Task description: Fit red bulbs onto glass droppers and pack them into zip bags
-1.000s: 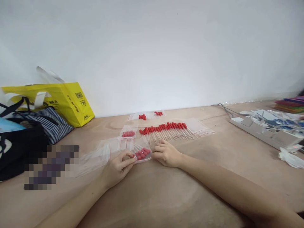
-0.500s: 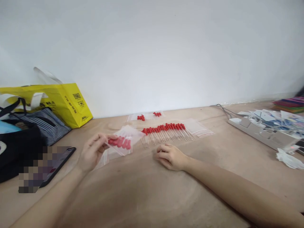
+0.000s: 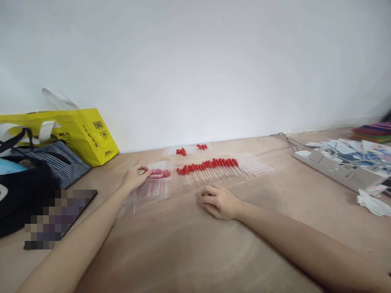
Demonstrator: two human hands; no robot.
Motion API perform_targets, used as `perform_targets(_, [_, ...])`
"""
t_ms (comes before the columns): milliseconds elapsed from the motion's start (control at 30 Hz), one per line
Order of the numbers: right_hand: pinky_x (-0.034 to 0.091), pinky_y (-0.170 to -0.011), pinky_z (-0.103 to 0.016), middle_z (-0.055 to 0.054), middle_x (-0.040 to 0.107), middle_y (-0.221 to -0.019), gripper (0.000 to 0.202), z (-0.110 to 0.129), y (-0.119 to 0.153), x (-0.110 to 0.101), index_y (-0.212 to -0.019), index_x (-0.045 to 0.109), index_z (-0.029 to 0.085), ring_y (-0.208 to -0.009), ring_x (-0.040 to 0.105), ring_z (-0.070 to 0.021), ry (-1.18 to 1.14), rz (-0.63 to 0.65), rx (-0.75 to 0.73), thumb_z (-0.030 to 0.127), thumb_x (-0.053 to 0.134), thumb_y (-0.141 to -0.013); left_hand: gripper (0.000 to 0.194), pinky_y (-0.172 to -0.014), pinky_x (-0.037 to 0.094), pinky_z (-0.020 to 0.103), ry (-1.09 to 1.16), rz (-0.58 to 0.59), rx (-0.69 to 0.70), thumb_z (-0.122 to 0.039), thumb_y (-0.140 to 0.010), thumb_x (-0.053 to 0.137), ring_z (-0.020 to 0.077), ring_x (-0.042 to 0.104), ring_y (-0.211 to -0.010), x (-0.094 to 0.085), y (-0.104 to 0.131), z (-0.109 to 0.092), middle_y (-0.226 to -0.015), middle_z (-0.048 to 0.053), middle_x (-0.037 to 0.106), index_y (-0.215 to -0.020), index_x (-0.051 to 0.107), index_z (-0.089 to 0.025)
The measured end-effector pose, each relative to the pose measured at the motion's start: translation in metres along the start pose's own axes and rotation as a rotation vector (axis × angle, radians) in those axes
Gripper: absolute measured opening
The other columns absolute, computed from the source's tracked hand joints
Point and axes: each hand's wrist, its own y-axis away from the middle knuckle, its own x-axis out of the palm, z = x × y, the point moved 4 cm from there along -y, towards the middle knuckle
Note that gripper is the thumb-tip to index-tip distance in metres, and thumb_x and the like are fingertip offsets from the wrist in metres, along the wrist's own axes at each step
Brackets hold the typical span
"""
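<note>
My left hand (image 3: 136,177) pinches the left edge of a clear zip bag (image 3: 166,165) that holds several red-tipped pieces (image 3: 157,172). Under and in front of it lie more clear zip bags (image 3: 154,189), some overlapping. To the right, a row of red-headed thin pale sticks (image 3: 210,166) lies side by side, heads pointing toward the wall. Just in front of that row my right hand (image 3: 220,202) rests on the table, its fingers loosely curled, with nothing visible in them. Another clear bag (image 3: 256,163) lies at the right end of the row, partly under the sticks.
Two small red clusters (image 3: 181,151) lie in clear bags near the wall. At left are a yellow bag (image 3: 88,134), a striped pouch (image 3: 65,162) and a dark phone (image 3: 76,203). A white power strip (image 3: 330,167), cables, papers and crumpled tissue (image 3: 373,203) occupy the right.
My left hand has moved away from me and lowered the bag of red pieces from the air onto the other bags. The right hand has stayed put.
</note>
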Motion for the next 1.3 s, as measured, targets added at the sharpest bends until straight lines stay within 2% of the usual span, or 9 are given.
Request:
perform_targets(133, [0.037,-0.068,-0.026,-0.006,0.055,-0.090,0.015,0.001,-0.001,-0.001,-0.086,0.058,0.017,-0.071,0.048,-0.0119,-0.003,-0.003,0.008,0.021,0.044,-0.082,0.040,-0.090,0.036,0.038,-0.139,0.066,0.159,-0.046,-0.057,0.057,0.0281,0.053,-0.099,-0.023,0.027,-0.001,-0.098,0.007,0.063,-0.086,0.062,-0.019])
perform_targets(200, [0.037,-0.068,-0.027,-0.006,0.055,-0.090,0.014,0.001,-0.001,-0.002,-0.085,0.058,0.017,-0.072,0.048,-0.0124,-0.001,-0.001,0.010,0.021,0.044,-0.082,0.046,-0.096,0.031,0.040,-0.203,0.090,0.213,-0.050,-0.056,0.055,0.0301,0.050,-0.104,-0.038,0.048,0.007,-0.102,0.009,0.063,-0.086,0.063,-0.017])
perform_targets(300, [0.037,-0.069,-0.027,-0.006,0.054,-0.089,0.015,0.000,-0.001,-0.001,-0.084,0.057,0.017,-0.073,0.049,-0.0123,0.002,0.003,0.018,0.022,0.043,-0.083,0.068,-0.099,0.032,0.037,-0.415,0.210,0.335,-0.062,-0.057,0.051,0.0277,0.046,-0.113,-0.050,0.083,0.026,-0.118,0.008,0.055,-0.109,0.057,-0.018])
perform_targets(467, [0.036,-0.069,-0.026,-0.005,0.055,-0.090,0.014,-0.001,-0.001,0.000,-0.084,0.057,0.018,-0.073,0.049,-0.0121,0.002,0.010,0.033,0.022,0.043,-0.083,0.050,-0.098,0.036,0.040,-0.372,0.211,0.370,-0.061,-0.071,0.038,0.0225,0.051,-0.110,-0.056,0.114,0.046,-0.114,-0.004,0.058,-0.100,0.063,-0.029])
perform_targets(667, [0.032,-0.069,-0.029,-0.004,0.058,-0.081,0.013,-0.002,0.000,-0.001,-0.083,0.059,0.018,-0.074,0.049,-0.0141,0.073,0.008,0.095,0.021,0.047,-0.080,0.042,-0.094,0.039,0.038,-0.209,0.344,0.501,-0.049,-0.077,0.042,0.0226,0.050,-0.110,-0.030,0.144,0.009,-0.116,0.000,0.056,-0.108,0.060,-0.027])
perform_targets(833, [0.029,-0.068,-0.030,-0.004,0.060,-0.072,0.010,-0.022,-0.005,-0.004,-0.074,0.061,0.017,-0.075,0.049,-0.0167,0.139,-0.060,0.386,0.019,0.051,-0.075,0.041,-0.098,0.037,0.039,-0.133,0.502,0.629,-0.036,-0.082,0.041,0.0215,0.043,-0.117,0.008,0.179,-0.047,-0.125,0.004,0.049,-0.120,0.049,-0.023])
perform_targets(967, [0.031,-0.066,-0.027,-0.001,0.060,-0.065,0.009,-0.034,-0.010,-0.007,-0.073,0.062,0.017,-0.068,0.051,-0.0137,-0.036,-0.084,0.572,0.016,0.053,-0.072,0.042,-0.096,0.039,0.042,-0.132,0.505,0.671,-0.036,-0.082,0.042,0.0237,0.044,-0.116,0.030,0.182,-0.076,-0.126,0.010,0.048,-0.121,0.048,-0.019])
perform_targets(1100, [0.031,-0.069,-0.028,0.001,0.058,-0.062,0.006,-0.022,-0.011,-0.008,-0.068,0.063,0.019,-0.067,0.050,-0.0133,-0.114,0.000,0.451,0.016,0.058,-0.069,0.056,-0.098,0.032,0.049,-0.149,0.524,0.773,-0.048,-0.076,0.051,0.0291,0.037,-0.120,0.033,0.170,-0.089,-0.128,0.012,0.045,-0.123,0.045,-0.019])
perform_targets(1300, [0.035,-0.069,-0.027,-0.001,0.059,-0.071,0.012,-0.002,-0.007,-0.002,-0.083,0.065,0.020,-0.071,0.049,-0.0134,-0.237,0.067,0.199,0.021,0.057,-0.075,0.070,-0.100,0.029,0.049,-0.105,0.642,0.687,-0.051,-0.074,0.051,0.0290,0.029,-0.125,0.038,0.163,-0.075,-0.136,0.013,0.032,-0.132,0.029,-0.019])
